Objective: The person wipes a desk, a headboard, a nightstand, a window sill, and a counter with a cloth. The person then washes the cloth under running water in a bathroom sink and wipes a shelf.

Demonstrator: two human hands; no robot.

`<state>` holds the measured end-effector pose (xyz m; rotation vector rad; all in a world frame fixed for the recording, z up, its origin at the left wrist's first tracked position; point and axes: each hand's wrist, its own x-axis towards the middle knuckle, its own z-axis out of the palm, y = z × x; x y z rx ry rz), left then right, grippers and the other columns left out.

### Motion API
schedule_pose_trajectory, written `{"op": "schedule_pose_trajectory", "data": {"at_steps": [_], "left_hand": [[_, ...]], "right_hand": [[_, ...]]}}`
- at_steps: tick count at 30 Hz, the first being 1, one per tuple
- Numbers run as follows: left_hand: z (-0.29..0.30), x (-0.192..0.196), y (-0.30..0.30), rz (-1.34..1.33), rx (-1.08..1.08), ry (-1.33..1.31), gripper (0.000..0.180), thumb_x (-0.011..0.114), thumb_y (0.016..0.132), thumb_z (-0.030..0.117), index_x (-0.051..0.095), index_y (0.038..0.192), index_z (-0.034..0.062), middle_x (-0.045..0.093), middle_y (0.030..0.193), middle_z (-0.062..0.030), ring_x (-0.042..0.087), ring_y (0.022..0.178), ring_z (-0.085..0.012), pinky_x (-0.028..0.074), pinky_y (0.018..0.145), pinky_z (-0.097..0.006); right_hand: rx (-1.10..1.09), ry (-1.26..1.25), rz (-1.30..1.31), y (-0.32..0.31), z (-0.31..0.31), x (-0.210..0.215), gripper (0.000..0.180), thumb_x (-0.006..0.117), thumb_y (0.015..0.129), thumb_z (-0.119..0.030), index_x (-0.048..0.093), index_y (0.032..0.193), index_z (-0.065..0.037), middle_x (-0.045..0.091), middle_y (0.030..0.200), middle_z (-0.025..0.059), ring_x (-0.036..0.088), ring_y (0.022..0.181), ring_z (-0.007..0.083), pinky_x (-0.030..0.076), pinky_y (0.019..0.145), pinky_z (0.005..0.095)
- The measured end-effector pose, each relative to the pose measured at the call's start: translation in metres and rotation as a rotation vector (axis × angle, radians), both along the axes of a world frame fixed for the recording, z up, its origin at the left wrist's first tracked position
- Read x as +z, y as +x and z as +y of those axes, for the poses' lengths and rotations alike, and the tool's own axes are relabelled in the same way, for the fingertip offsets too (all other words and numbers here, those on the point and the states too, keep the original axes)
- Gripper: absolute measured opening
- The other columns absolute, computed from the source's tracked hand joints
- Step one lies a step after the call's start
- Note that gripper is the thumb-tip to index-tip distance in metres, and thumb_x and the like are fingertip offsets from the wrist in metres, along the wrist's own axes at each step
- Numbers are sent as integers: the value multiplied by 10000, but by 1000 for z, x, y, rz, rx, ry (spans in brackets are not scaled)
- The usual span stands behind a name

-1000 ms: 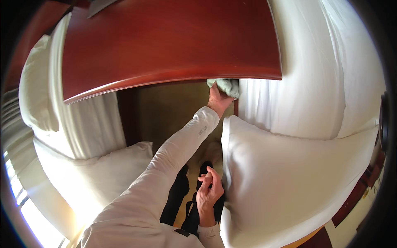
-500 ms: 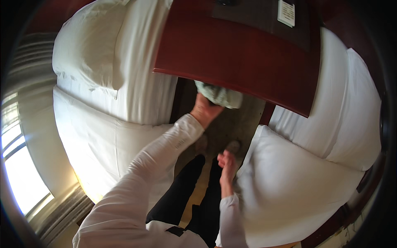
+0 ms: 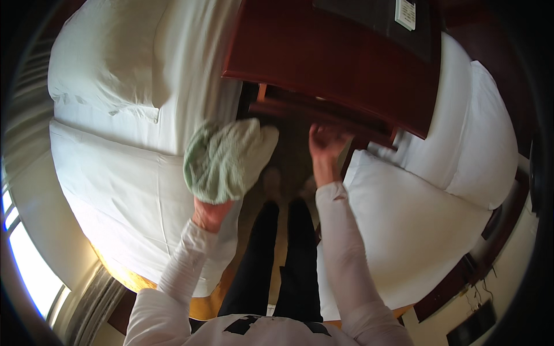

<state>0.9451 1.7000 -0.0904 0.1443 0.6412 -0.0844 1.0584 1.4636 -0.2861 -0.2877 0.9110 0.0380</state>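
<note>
A crumpled pale green cloth (image 3: pixel 222 161) is bunched in my left hand (image 3: pixel 211 214), above the edge of the left bed. It hides most of that hand's fingers. My right hand (image 3: pixel 326 144) is at the front of a dark red wooden drawer (image 3: pixel 277 109), fingers curled against it and slightly blurred. The drawer is pulled partly out from under the top of the nightstand (image 3: pixel 323 63). Little of its inside can be seen.
White-covered beds stand on both sides, the left bed (image 3: pixel 115 179) and the right bed (image 3: pixel 404 230), with a narrow gap where my legs are. A small white card holder (image 3: pixel 405 14) rests on the dark mat (image 3: pixel 369 26) atop the nightstand. A bright window (image 3: pixel 34 271) is at far left.
My left hand has drawn back left and nearer with the cloth, out from below the nightstand's edge. My right hand has reached forward to the drawer, which has come out.
</note>
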Motion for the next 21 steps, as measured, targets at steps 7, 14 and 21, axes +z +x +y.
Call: {"op": "schedule_pose_trajectory", "data": {"at_steps": [7, 14, 21], "left_hand": [[-47, 36, -80, 149, -180, 597, 508, 533, 901, 203, 400, 1378, 94, 424, 1412, -78, 385, 1310, -234, 272, 1119, -366], [-67, 97, -99, 319, -332, 800, 470, 491, 929, 241, 424, 1372, 98, 437, 1409, -74, 389, 1314, -228, 258, 1131, -370], [-68, 157, -161, 236, 351, 62, 519, 301, 1007, 351, 265, 1451, 86, 308, 1495, -82, 274, 1382, -248, 182, 1165, -398]], "right_hand": [[143, 13, 26, -100, 13, 55, 506, 552, 860, -493, 570, 1202, -120, 598, 1203, 60, 544, 1119, 272, 398, 1023, 462], [346, 188, 500, -95, 1, 106, 417, 513, 902, -407, 643, 1060, -43, 649, 1083, 147, 604, 1016, 349, 519, 871, 479], [263, 192, 484, 5, -6, 72, 484, 318, 955, -435, 510, 1199, -64, 599, 1156, 236, 586, 1061, 413, 558, 790, 500]]}}
